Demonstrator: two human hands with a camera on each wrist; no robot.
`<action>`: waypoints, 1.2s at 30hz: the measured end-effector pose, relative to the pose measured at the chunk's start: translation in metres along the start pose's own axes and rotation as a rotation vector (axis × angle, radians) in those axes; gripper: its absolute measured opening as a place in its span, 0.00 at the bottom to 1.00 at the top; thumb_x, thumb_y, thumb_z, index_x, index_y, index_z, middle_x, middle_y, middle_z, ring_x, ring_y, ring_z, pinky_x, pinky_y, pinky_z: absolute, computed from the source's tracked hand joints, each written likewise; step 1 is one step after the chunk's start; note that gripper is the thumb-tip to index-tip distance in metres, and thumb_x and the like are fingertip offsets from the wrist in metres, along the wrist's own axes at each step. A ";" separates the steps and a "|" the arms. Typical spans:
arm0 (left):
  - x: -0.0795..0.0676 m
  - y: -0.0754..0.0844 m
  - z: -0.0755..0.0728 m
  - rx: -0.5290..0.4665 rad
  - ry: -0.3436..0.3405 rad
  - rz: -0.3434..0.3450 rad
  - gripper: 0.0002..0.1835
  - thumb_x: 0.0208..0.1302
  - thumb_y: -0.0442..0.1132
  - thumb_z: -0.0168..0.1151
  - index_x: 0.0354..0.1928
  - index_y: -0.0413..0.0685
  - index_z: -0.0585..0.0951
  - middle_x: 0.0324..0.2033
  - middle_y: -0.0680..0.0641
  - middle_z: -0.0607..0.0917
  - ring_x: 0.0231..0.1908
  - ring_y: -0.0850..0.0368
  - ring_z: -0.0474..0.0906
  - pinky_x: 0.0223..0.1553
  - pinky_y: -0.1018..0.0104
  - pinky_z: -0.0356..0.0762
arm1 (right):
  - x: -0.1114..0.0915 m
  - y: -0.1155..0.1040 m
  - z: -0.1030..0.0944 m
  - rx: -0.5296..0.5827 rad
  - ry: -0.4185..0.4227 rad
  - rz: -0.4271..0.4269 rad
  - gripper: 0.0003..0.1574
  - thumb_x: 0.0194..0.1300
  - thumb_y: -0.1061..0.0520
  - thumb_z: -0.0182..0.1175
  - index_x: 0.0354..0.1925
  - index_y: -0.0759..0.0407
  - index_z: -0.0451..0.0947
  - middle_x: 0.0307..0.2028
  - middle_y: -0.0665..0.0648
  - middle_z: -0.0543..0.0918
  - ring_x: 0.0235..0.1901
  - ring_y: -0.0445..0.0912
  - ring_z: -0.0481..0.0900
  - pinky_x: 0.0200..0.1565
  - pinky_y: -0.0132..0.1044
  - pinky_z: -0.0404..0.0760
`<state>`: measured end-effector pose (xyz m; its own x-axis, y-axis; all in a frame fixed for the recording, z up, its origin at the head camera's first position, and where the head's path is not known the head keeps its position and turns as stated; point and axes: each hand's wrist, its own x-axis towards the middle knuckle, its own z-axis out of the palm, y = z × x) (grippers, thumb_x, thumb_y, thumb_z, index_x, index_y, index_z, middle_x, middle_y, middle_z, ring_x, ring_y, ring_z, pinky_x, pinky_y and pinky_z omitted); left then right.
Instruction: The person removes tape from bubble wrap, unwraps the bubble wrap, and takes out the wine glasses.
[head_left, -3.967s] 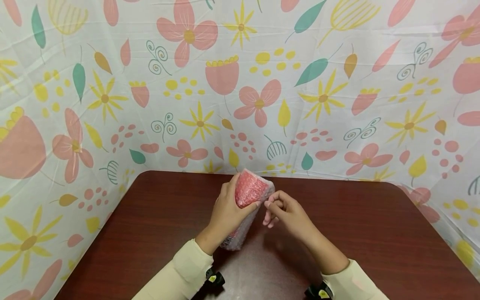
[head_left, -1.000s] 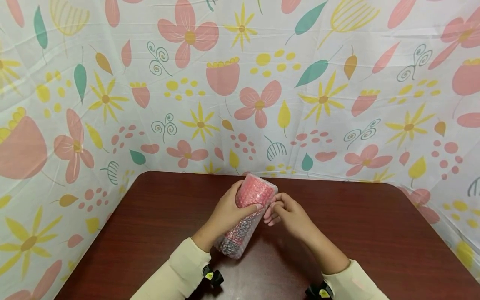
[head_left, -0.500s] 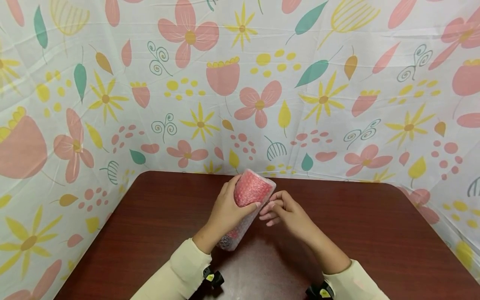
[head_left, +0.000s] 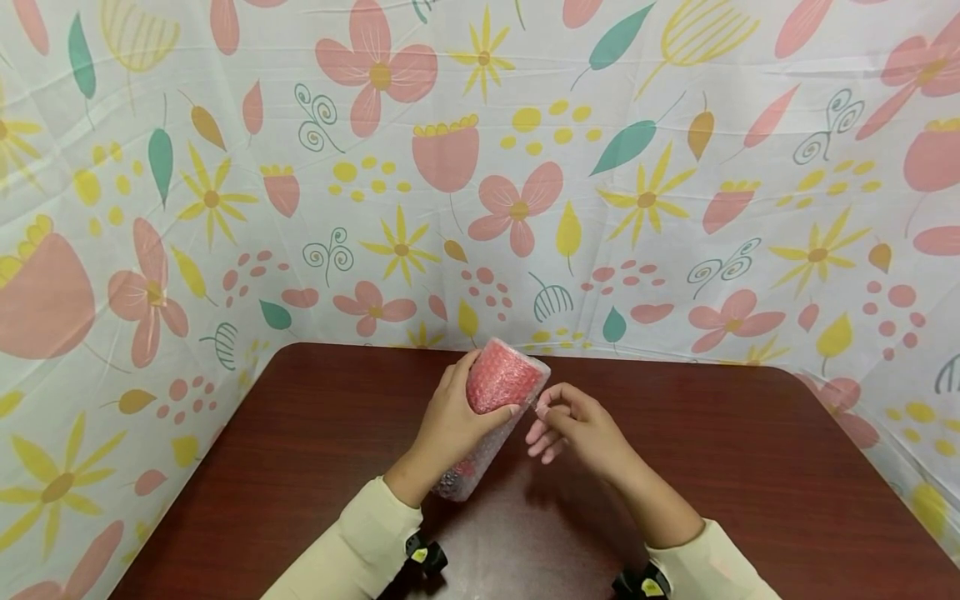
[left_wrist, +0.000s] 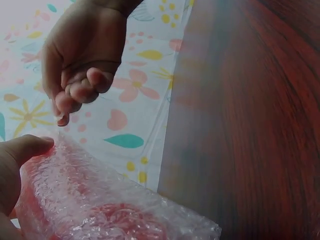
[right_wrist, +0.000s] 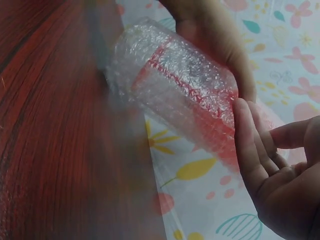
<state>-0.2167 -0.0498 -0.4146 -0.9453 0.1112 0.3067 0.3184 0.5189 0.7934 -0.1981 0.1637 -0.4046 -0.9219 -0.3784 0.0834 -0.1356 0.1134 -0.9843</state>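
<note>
A package in clear bubble wrap (head_left: 506, 379), red with some dark parts showing through, is held at a tilt above the table. My left hand (head_left: 453, 421) grips it round its upper part, thumb across the near face. At the package's right edge is my right hand (head_left: 585, 429). Its thumb and index finger pinch a thin clear strip at the wrap's edge, hard to make out; the other fingers are loosely bent. In the left wrist view, the pinching fingertips (left_wrist: 61, 119) stand just beyond the bubble wrap's corner. What lies inside the wrap is blurred by the bubbles.
A dark reddish-brown table (head_left: 712, 450) with rounded corners lies below the hands. Floral cloth (head_left: 517, 150) hangs behind it and along the sides. Black wrist cameras (head_left: 426, 554) sit at both cream sleeves.
Over the last second the package has tilted, its lower end swinging away and its top shifting slightly left. The right hand's fingers have drawn slightly off the edge. My left hand keeps its grip.
</note>
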 end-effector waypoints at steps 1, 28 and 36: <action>0.000 0.000 0.000 0.001 0.002 0.002 0.51 0.52 0.54 0.78 0.75 0.55 0.63 0.61 0.45 0.74 0.53 0.48 0.77 0.53 0.49 0.78 | 0.000 0.000 0.000 0.006 -0.007 -0.007 0.14 0.78 0.60 0.49 0.48 0.74 0.64 0.31 0.69 0.85 0.28 0.50 0.89 0.30 0.46 0.87; -0.002 -0.001 0.005 0.025 -0.077 0.023 0.56 0.52 0.58 0.78 0.79 0.62 0.56 0.64 0.42 0.72 0.57 0.47 0.77 0.56 0.49 0.77 | 0.002 0.005 -0.002 -0.052 -0.039 -0.006 0.14 0.78 0.63 0.44 0.48 0.78 0.65 0.34 0.71 0.85 0.32 0.50 0.89 0.38 0.52 0.87; -0.002 0.001 0.001 0.013 -0.139 -0.009 0.51 0.59 0.59 0.71 0.79 0.70 0.52 0.65 0.44 0.72 0.57 0.47 0.77 0.55 0.47 0.78 | 0.002 0.006 0.000 -0.073 0.006 0.044 0.14 0.78 0.63 0.41 0.49 0.76 0.65 0.35 0.69 0.84 0.32 0.52 0.88 0.37 0.44 0.87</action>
<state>-0.2149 -0.0489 -0.4145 -0.9490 0.2229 0.2229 0.3099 0.5311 0.7886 -0.2008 0.1635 -0.4101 -0.9296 -0.3663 0.0412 -0.1208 0.1970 -0.9729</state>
